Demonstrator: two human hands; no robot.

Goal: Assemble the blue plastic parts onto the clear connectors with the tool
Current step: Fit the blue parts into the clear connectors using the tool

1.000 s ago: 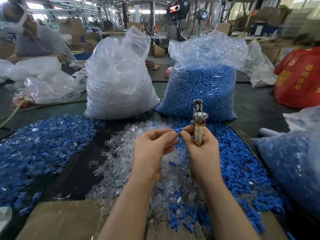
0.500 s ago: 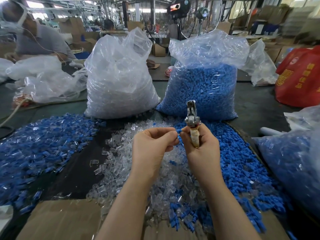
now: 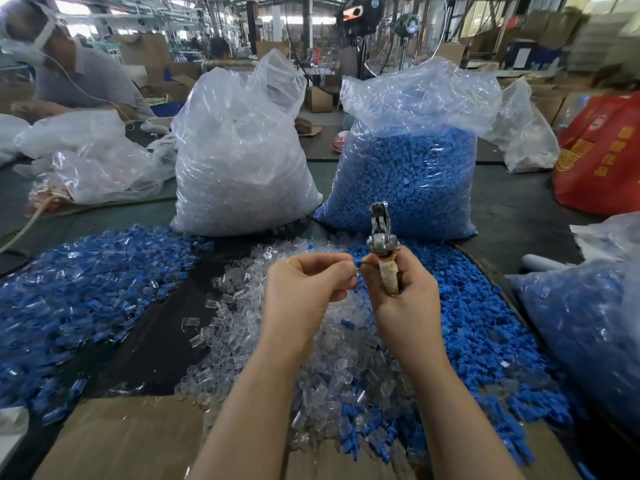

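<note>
2 hands are raised together over a heaped worktable. The left hand (image 3: 304, 289) is curled, fingertips pinched on a small blue plastic part (image 3: 360, 263) held at the meeting point of both hands. The right hand (image 3: 405, 299) is wrapped round the taped handle of a metal tool (image 3: 381, 237), which is held upright with its head pointing to 12 o'clock; its thumb and forefinger touch the same part. Below the wrists, at 6 o'clock, loose clear connectors (image 3: 277, 341) are piled, with loose blue parts (image 3: 485, 341) spread at 3 o'clock and a mixed blue-and-clear heap (image 3: 76, 289) at 9 o'clock. 2 plastic sacks are stood at 12 o'clock: a clear-filled sack (image 3: 239, 161) and a blue-filled sack (image 3: 408, 168). Cardboard (image 3: 121, 441) is laid at 7 o'clock. A seated worker (image 3: 69, 74) is seen at 10 o'clock, a red bag (image 3: 602, 154) at 2 o'clock.
</note>
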